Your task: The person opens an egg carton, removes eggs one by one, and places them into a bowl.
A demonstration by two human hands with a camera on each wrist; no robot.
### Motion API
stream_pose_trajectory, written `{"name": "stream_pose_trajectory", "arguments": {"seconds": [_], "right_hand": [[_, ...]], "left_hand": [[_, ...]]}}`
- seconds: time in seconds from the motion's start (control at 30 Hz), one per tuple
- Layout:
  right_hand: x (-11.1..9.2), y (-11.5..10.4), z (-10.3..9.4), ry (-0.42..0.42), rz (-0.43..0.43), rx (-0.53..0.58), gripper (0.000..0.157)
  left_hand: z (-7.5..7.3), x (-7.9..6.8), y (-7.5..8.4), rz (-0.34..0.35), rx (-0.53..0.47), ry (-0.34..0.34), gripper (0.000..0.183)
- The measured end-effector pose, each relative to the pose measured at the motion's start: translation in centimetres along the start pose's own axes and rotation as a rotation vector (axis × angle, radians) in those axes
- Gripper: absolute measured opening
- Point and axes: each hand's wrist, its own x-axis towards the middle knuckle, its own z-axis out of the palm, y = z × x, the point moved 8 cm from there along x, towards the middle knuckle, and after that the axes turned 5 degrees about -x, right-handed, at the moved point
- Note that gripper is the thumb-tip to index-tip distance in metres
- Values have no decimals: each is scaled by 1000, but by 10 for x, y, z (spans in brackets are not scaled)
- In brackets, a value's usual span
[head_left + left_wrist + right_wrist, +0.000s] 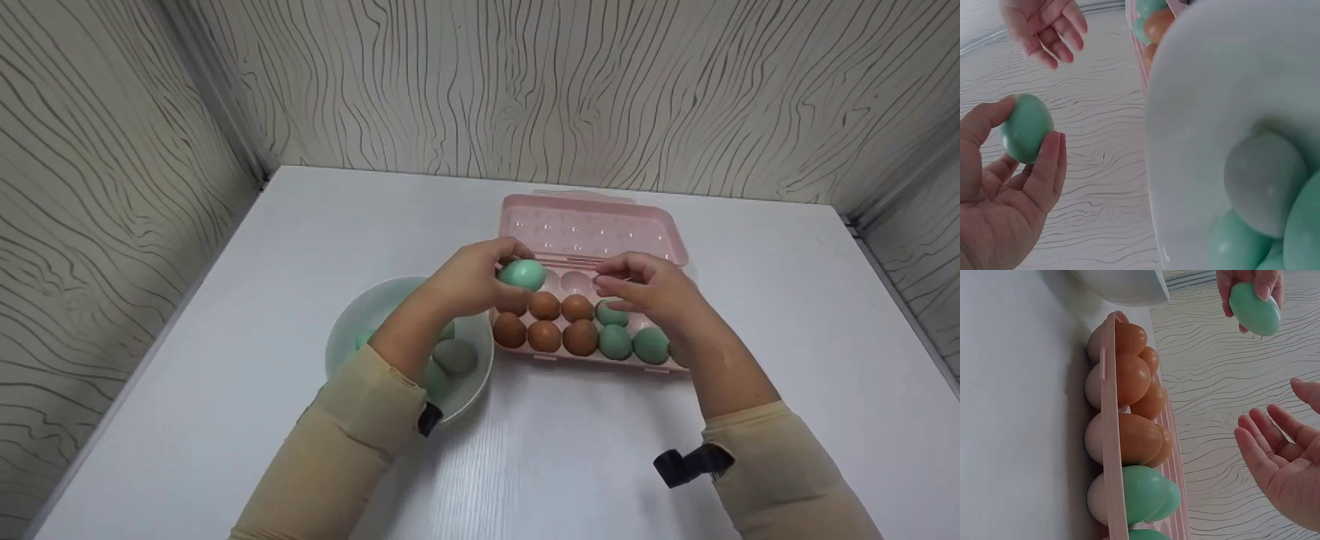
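Head view, eggs [436, 379] in bowl [475, 379], partly hidden

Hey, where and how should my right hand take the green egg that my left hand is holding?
Probably by its bare rounded end, coming from the right. The left hand grips the green egg between thumb and fingers, leaving the end toward the right hand uncovered. A light pinch around that smooth curve seems best.
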Motion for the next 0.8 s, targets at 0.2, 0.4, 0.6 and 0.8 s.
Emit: {"name": "stream_pose_trajectory", "arguments": {"seconds": [0.2, 0.4, 0.6, 0.8], "right_hand": [[3, 5, -6, 12, -29, -19, 44], [5, 9, -9, 8, -33, -51, 43], [6, 13, -14, 16, -20, -81, 43], [7, 16, -17, 21, 7, -98, 43]], "left_hand": [[-8, -5, -14, -20, 121, -35, 33], [-8, -7, -32, -77, 199, -93, 30], [-2, -11, -44, -150, 313, -209, 26], [5, -20, -54, -236, 424, -338, 22]]}}
